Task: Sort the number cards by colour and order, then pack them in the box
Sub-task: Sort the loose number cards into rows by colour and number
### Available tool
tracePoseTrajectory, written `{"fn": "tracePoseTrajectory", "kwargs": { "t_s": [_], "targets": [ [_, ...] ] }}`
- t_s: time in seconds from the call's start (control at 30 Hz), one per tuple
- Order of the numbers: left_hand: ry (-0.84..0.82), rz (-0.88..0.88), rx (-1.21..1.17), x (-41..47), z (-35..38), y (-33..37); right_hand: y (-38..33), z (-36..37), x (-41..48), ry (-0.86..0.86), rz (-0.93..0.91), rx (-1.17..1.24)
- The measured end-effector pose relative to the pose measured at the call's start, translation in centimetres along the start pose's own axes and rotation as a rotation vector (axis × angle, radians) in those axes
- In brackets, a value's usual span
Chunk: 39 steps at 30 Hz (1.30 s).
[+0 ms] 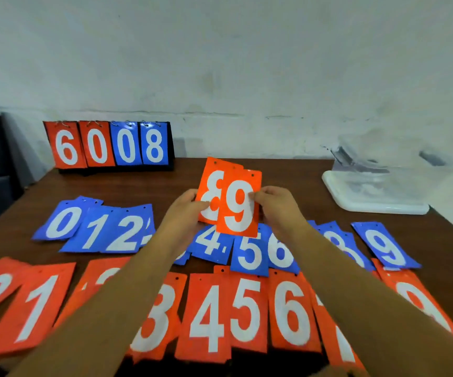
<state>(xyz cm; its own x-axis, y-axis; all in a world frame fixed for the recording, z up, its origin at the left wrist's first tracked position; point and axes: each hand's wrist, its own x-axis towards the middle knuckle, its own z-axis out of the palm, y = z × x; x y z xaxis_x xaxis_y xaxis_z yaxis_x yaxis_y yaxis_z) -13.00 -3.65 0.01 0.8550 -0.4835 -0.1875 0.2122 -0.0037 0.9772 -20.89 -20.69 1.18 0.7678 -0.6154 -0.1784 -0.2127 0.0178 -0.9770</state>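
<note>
Orange cards [229, 197] pinched by both hands, left [184, 210] & right [275, 205]; arms hide blue 3 & 7.

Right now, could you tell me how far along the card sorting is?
Mostly sorted: a blue row and an orange row lie in number order. The left hand and right hand hold two orange cards. The clear box appears unpacked.

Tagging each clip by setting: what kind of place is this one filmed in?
Probably a plain indoor storeroom or workroom, though that is a guess. A dark wooden table stands against a scuffed white wall; on it are a flip scoreboard and a clear plastic box.
</note>
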Motion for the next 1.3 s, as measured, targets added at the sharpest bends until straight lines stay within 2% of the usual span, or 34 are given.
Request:
{"fn": "tracePoseTrajectory", "kwargs": {
  "t_s": [0.1,0.27,0.43,0.53,0.67,0.73,0.87,0.93,1.1,1.3],
  "targets": [
    [-0.046,0.012,0.064,-3.9,1.5,-1.5,1.6,-0.2,-3.5,0.042,0.018,-0.005],
    [-0.110,0.076,0.381,-8.8,4.3,-3.4,3.2,-2.2,-7.6,0.008,-0.011,0.038],
    [-0.066,0.036,0.363,-10.0,5.7,-3.7,3.2,-5.8,-9.8,-0.065,-0.013,0.040],
    [-0.067,0.040,0.357,-10.1,6.5,-3.8,3.8,-8.2,-9.8,-0.028,0.024,0.027],
    [0.017,0.021,0.332,-9.5,7.1,-4.0,4.2,-12.0,-9.8,0.075,0.058,0.044],
    [0.029,0.007,0.347,-9.3,7.3,-4.1,4.6,-14.4,-9.7,0.108,0.061,-0.064],
    [-0.004,-0.001,0.326,-9.3,8.8,-4.3,5.8,-18.7,-9.8,0.203,0.031,-0.506],
    [-0.026,-0.013,0.297,-9.3,9.9,-4.4,6.3,-20.1,-10.3,0.249,0.037,-0.650],
    [-0.084,-0.049,0.241,-9.5,12.4,-5.0,8.7,-22.1,-10.7,0.280,0.118,-0.851],
    [-0.116,-0.071,0.209,-10.5,13.7,-5.2,11.8,-21.2,-10.1,0.329,0.150,-1.044]
  ]
}}
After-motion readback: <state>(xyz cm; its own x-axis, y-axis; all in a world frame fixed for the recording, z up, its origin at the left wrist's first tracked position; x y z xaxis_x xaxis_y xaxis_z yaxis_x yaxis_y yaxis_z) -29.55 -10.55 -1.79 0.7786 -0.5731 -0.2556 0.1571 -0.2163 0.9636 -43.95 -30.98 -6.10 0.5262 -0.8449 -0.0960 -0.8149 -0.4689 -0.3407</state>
